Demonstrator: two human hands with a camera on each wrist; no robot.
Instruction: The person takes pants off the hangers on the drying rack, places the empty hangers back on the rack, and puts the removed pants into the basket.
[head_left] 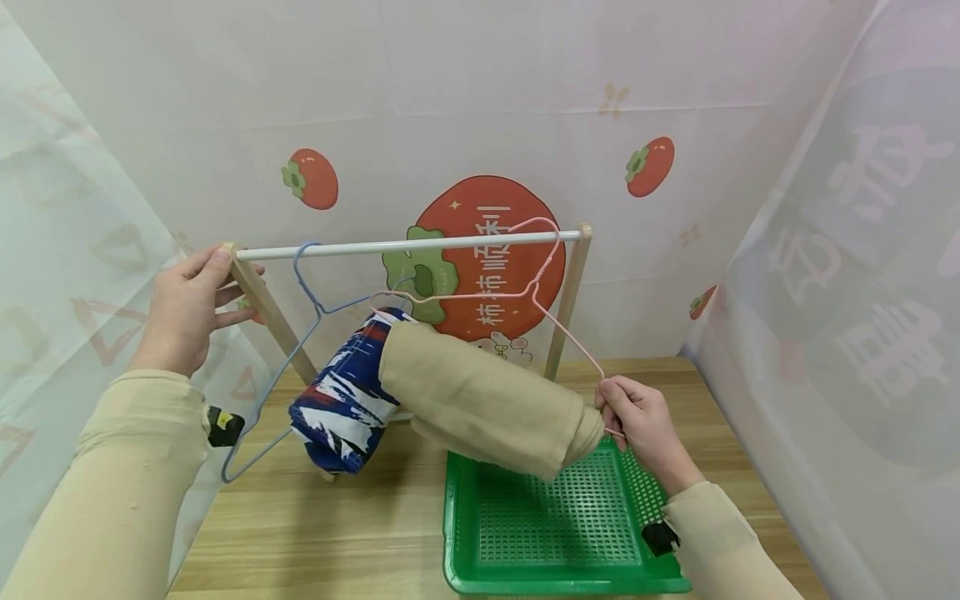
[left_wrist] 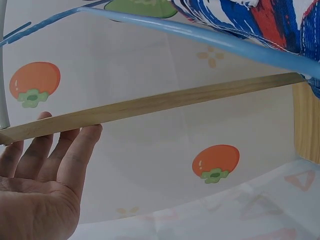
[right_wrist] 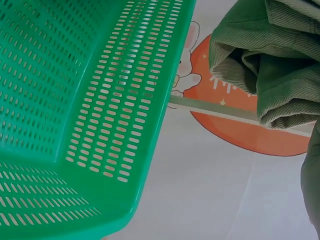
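A pink hanger (head_left: 570, 333) hooks over the white rod (head_left: 390, 247) of a small wooden rack, with folded khaki cloth (head_left: 480, 392) draped on it. My right hand (head_left: 645, 425) pinches the hanger's lower right corner beside the cloth. At the rack's top left corner, my left hand (head_left: 187, 304) holds the wooden post (head_left: 270, 312); in the left wrist view the fingers of that hand (left_wrist: 50, 170) lie behind the post (left_wrist: 165, 104). A blue hanger (head_left: 300, 346) with blue, white and red patterned cloth (head_left: 348, 392) hangs on the left of the rod.
Below the khaki cloth, a green perforated basket (head_left: 562, 579) stands on the wooden table (head_left: 315, 533); its side (right_wrist: 120, 90) fills much of the right wrist view. Printed sheets (head_left: 480, 108) form walls behind and at both sides.
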